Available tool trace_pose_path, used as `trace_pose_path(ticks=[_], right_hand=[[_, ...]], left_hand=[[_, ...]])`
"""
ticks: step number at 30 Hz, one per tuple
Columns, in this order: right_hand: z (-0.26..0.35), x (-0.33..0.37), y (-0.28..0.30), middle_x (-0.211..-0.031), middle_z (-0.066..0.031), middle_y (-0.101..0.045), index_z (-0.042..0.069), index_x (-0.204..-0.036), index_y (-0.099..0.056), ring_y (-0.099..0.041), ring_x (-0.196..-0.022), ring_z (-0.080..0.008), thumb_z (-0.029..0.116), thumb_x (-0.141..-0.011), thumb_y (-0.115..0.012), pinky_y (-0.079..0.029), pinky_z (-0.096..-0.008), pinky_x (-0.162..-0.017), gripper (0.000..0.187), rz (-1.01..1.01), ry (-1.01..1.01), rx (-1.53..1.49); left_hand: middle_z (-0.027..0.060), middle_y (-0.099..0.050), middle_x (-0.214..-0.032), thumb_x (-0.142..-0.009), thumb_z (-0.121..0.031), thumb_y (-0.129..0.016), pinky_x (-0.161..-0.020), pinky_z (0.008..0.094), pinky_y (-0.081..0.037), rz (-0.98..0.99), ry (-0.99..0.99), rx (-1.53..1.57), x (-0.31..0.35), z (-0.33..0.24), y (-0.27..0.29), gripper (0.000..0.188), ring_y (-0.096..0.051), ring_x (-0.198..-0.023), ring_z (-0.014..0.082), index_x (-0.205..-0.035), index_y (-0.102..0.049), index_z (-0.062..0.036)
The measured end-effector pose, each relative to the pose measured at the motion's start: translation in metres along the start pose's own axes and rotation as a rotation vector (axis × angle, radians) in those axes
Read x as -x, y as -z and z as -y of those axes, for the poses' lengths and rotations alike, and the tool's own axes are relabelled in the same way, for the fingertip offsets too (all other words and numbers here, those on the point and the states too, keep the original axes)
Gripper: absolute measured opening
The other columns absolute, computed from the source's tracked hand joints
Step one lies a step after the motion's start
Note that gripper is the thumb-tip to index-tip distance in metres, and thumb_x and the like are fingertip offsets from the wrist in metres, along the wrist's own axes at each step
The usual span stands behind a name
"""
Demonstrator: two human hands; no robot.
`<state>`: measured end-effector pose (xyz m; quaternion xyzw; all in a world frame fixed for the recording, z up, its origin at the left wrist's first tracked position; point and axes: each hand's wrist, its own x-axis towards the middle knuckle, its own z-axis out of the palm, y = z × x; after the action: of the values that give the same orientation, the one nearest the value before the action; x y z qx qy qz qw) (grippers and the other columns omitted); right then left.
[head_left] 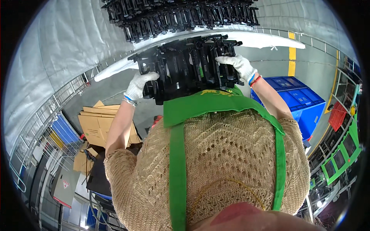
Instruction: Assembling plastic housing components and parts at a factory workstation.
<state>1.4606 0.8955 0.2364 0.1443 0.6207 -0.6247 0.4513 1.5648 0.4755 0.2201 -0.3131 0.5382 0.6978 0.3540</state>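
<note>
Between my hands is a row of black plastic parts (189, 63), pressed side by side like one block, close in front of my green apron. My left hand (142, 85), in a white knit glove, grips the left end of the row. On the other end my right hand (239, 66), gloved the same way, is closed with its thumb lying over the top. The undersides of the parts and most of my fingertips are hidden. Beyond them lies a larger mass of similar black parts (185, 17) on a grey-white sheet.
A white padded roll (266, 39) runs along the sheet's near edge, beside metal wire railing (58, 94). Blue plastic crates (295, 94) stand to my right, flattened cardboard boxes (98, 123) to my left. Farther right is a green-framed machine (341, 156).
</note>
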Motion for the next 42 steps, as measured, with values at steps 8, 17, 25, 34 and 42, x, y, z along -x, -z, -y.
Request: trace_pose_path(ticks=[8, 17, 25, 34, 42], right_hand=[[0.023, 0.005, -0.010, -0.113, -0.0094, -0.076, 0.005, -0.120, -0.076, -0.071, -0.099, -0.0177, 0.040, -0.085, -0.084, -0.056, -0.0342, -0.090, 0.050, -0.130, -0.242, 0.050], [-0.006, 0.022, 0.015, -0.099, -0.0036, -0.077, 0.008, -0.109, -0.078, -0.072, -0.077, -0.0155, 0.027, -0.083, -0.086, -0.061, -0.0319, -0.068, 0.033, -0.106, -0.159, -0.096], [0.005, 0.042, 0.017, -0.095, -0.0041, -0.077, 0.006, -0.109, -0.077, -0.072, -0.074, -0.0135, 0.028, -0.077, -0.091, -0.059, -0.0297, -0.069, 0.041, -0.119, -0.169, -0.004], [0.093, 0.102, -0.003, -0.099, -0.0066, -0.076, 0.005, -0.116, -0.071, -0.074, -0.079, -0.0166, 0.014, -0.089, -0.079, -0.065, -0.0331, -0.069, 0.029, -0.104, -0.095, -0.118], [0.168, 0.052, 0.028, -0.108, -0.0044, -0.077, 0.008, -0.112, -0.078, -0.071, -0.089, -0.0129, 0.035, -0.086, -0.082, -0.056, -0.0285, -0.086, 0.037, -0.126, 0.098, 0.171]], left_hand=[[0.0087, -0.073, -0.112, -0.084, -0.012, -0.078, -0.091, 0.0344, -0.057, -0.042, -0.049, 0.079, 0.001, -0.006, -0.017, 0.035, -0.070, -0.100, 0.0179, -0.116, -0.072, 0.0002], [0.0107, -0.075, -0.105, -0.085, -0.001, -0.071, -0.081, 0.0387, -0.064, 0.073, -0.080, 0.157, 0.002, 0.016, -0.043, 0.034, -0.074, -0.090, 0.0210, -0.118, -0.069, 0.0003], [0.0113, -0.075, -0.104, -0.083, 0.003, -0.071, -0.080, 0.0364, -0.063, 0.071, 0.014, 0.195, 0.006, 0.058, -0.038, 0.038, -0.075, -0.090, 0.0216, -0.121, -0.068, 0.0016], [0.0088, -0.076, -0.100, -0.081, -0.009, -0.075, -0.083, 0.0305, -0.059, -0.073, -0.130, -0.056, 0.080, -0.050, -0.083, 0.037, -0.073, -0.086, 0.0173, -0.117, -0.070, 0.0003], [0.0042, -0.074, -0.104, -0.088, -0.015, -0.076, -0.091, 0.0311, -0.055, -0.050, -0.459, -0.250, 0.103, -0.154, -0.075, 0.029, -0.070, -0.097, 0.0137, -0.113, -0.073, -0.0005]])
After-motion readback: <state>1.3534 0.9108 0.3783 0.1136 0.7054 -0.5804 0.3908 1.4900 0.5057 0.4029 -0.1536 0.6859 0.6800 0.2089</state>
